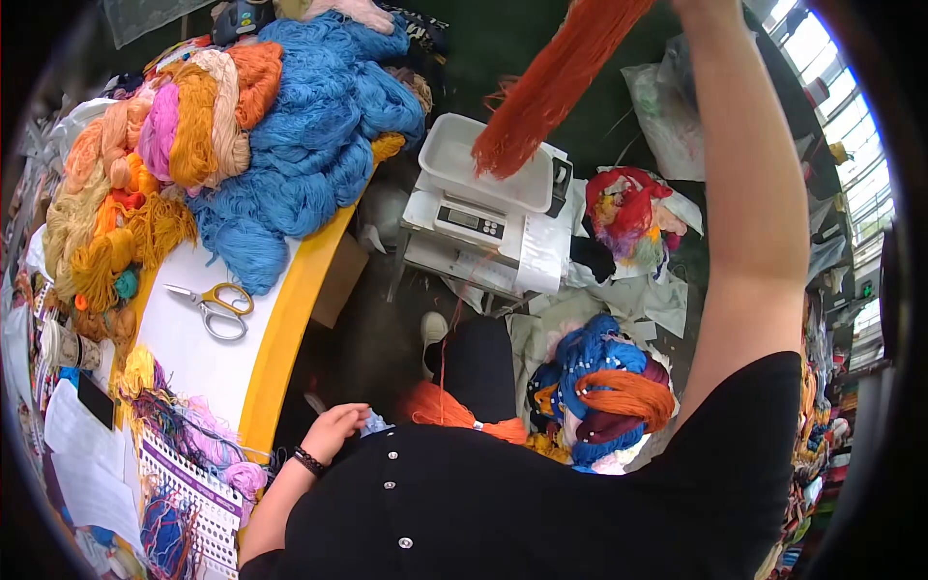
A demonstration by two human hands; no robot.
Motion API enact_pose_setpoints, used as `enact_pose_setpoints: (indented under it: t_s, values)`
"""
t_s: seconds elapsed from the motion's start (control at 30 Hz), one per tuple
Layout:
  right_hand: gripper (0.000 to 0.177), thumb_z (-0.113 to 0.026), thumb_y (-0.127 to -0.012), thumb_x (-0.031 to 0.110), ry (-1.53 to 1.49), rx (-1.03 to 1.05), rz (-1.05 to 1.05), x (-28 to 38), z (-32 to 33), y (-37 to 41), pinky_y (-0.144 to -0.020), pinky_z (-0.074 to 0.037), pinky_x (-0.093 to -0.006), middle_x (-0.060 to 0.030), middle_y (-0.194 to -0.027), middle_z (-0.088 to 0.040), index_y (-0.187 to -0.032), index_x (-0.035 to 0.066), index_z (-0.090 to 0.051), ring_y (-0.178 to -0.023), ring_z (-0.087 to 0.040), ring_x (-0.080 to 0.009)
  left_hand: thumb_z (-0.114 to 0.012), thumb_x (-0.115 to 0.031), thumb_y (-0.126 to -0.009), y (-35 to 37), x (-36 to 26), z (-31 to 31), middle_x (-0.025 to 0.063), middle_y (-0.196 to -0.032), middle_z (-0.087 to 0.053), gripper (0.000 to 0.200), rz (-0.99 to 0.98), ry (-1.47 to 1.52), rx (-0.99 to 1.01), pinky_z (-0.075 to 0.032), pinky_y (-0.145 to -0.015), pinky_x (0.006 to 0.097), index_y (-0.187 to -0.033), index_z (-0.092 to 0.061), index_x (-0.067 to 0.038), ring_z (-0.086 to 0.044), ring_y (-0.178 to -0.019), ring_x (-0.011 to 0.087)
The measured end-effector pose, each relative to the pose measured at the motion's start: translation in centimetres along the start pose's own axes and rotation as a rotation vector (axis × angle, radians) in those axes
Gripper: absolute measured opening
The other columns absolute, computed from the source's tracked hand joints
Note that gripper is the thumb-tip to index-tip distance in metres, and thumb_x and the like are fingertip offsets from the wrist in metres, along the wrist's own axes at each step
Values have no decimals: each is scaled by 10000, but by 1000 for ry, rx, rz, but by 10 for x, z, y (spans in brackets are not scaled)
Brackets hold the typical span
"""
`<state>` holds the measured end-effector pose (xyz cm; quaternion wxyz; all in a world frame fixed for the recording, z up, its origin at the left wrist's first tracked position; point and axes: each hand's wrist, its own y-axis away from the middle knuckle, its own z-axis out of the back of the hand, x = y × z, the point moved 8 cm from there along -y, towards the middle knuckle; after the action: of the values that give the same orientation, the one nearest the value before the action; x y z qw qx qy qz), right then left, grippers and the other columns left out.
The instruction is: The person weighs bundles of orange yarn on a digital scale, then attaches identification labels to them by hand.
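Note:
A long hank of rust-orange yarn (pixel 556 97) is raised over the scale, its lower end above the white tray (pixel 449 145). It runs up to the top edge beside my right hand (pixel 704 6), whose fingers are cut off by the frame. On my lap lies a second orange hank (pixel 445 406) with a small white tie; a loose strand rises from it towards the scale. My left hand (pixel 336 430) rests by my lap, fingers curled together beside a pale blue scrap (pixel 375 423). Whether it grips that scrap is hard to see.
A digital scale (pixel 469 220) stands on a small metal stand. To the left, a yellow-edged table (pixel 280 338) bears scissors (pixel 217 307), blue yarn (pixel 300 126) and a thread colour card (pixel 188 493). Mixed yarn (pixel 604 387) is heaped by my right leg.

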<state>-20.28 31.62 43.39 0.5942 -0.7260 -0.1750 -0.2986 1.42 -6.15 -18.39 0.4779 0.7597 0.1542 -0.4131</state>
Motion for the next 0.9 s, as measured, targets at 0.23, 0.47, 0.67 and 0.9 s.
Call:
enact_pose_setpoints:
  t_s: [0.23,0.47,0.67,0.9]
  values:
    - [173,-466,-985,227,-894,252,-884,-98,28,-15,-418,-306,-193,62,-591,-410,-846,136,-513,-468,-364,-47,-463,-261,-971,-66,-83,-135,123,-1338,-502,408,-458,-533,584,-352,-1044,321,-1332,-481,-71,-458,-1251,236]
    - [160,-473,-980,215,53,-56,-259,-148,66,-7,-422,-316,-195,52,-614,-437,-852,128,-511,-475,-373,-54,-263,-461,-965,-141,72,-46,206,-1296,-520,594,67,-931,310,-360,-1029,388,-1292,-486,-18,-485,-1217,326]
    - [227,-521,-930,294,421,349,-581,-291,104,72,-781,-448,-328,-7,-878,-639,-942,102,-641,-827,-580,-138,-462,-351,-914,-115,111,49,184,-1077,-640,408,57,-786,-149,-467,-890,403,-1103,-631,-32,-602,-1018,348]
    - [183,-539,-774,143,1502,786,-83,-317,64,278,-925,-395,-472,-97,-1070,-629,-901,129,-669,-1064,-558,-285,-481,-292,-965,-102,91,64,39,-1138,-613,357,268,-174,-272,-459,-775,306,-1264,-533,-104,-589,-927,147]
